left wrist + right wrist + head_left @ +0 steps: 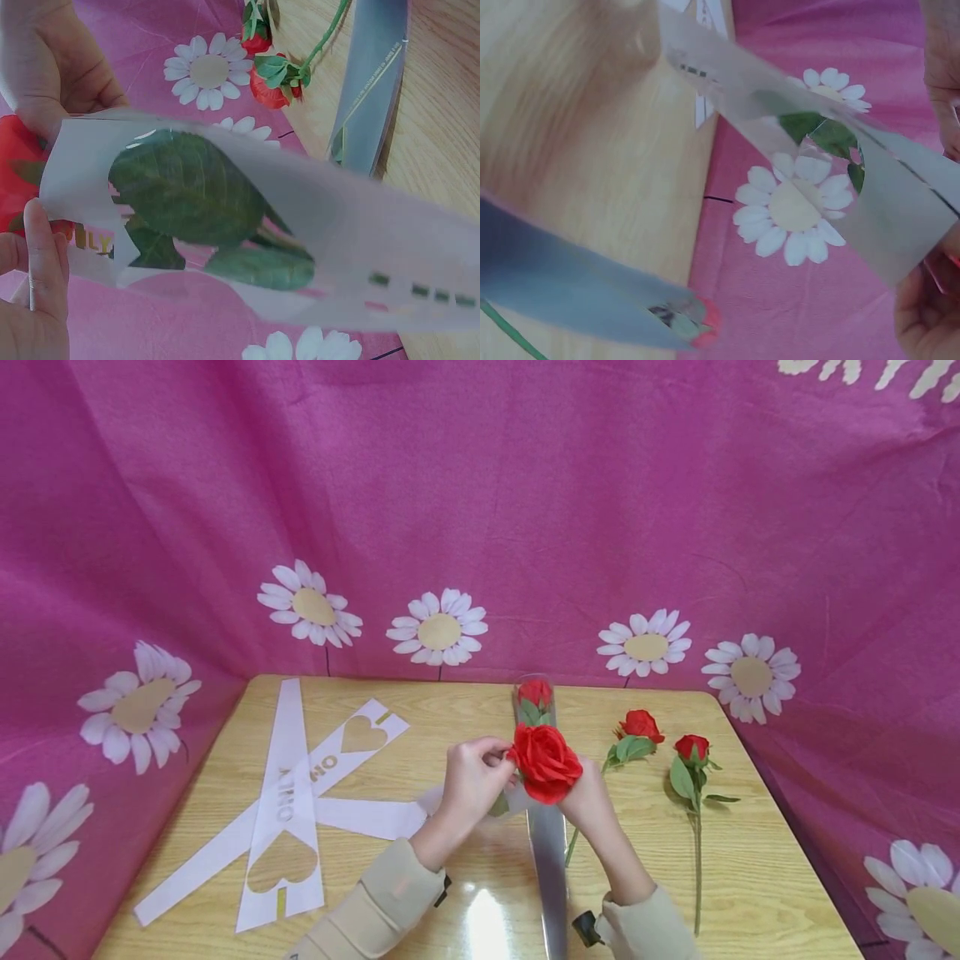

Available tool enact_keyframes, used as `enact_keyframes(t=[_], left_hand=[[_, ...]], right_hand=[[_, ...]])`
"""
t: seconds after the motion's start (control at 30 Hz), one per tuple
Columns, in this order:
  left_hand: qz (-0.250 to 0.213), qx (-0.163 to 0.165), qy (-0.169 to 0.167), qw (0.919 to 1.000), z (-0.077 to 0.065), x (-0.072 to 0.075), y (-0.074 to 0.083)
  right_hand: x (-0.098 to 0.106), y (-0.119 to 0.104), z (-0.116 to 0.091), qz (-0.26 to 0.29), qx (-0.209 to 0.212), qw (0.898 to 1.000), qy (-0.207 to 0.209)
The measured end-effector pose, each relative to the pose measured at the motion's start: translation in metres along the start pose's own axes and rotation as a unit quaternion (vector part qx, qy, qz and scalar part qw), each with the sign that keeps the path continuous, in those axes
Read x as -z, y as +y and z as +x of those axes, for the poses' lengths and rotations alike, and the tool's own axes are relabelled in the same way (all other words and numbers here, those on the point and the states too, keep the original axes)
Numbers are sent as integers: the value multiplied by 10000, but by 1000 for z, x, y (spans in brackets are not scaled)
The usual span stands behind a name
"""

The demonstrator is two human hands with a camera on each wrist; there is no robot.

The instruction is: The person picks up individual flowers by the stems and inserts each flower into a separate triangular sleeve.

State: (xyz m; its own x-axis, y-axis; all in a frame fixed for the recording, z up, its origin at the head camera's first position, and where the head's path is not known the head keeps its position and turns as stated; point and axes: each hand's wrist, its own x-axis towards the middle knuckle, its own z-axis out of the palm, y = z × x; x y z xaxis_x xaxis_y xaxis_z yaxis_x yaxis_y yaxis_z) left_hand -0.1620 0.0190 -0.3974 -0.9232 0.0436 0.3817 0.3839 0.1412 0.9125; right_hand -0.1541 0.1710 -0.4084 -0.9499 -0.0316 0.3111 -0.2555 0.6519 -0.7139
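A red artificial rose point(546, 764) is held up over the table, its bloom standing out of a translucent white flower sleeve point(337, 210). Green leaves point(187, 187) show through the sleeve's cut-out window. My left hand point(476, 768) pinches the sleeve's open edge beside the bloom. On the other side, my right hand point(588, 797) grips the sleeve just below the petals, its fingers partly hidden by the bloom in the head view. Below the hands lies a grey-black sleeve point(550, 868) with another red rose point(534, 693) at its far end.
Several flat white sleeves point(281, 810) with gold lettering and heart cut-outs lie crossed on the left of the wooden table point(420, 727). Two loose roses, one farther back point(641, 725) and one nearer the right edge point(692, 747), lie to the right. A pink daisy-print curtain point(525, 527) encloses the table.
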Motion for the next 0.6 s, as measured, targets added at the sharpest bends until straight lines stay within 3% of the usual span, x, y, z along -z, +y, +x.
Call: enact_keyframes(t=[0.2,0.33,0.5,0.6], left_hand=[[-561,229,-95,9981,5,6,4],[-842,336,-124,9958,7,14,22],[-830,414,-17,9957,13,24,39],[-672,445,30,9967,21,28,33]], right_hand=[[11,-4,12,-593,382,9969,358],[20,-4,22,-878,453,9946,317],[34,-8,33,-637,257,9976,25],[42,-13,39,-381,89,9991,-173]])
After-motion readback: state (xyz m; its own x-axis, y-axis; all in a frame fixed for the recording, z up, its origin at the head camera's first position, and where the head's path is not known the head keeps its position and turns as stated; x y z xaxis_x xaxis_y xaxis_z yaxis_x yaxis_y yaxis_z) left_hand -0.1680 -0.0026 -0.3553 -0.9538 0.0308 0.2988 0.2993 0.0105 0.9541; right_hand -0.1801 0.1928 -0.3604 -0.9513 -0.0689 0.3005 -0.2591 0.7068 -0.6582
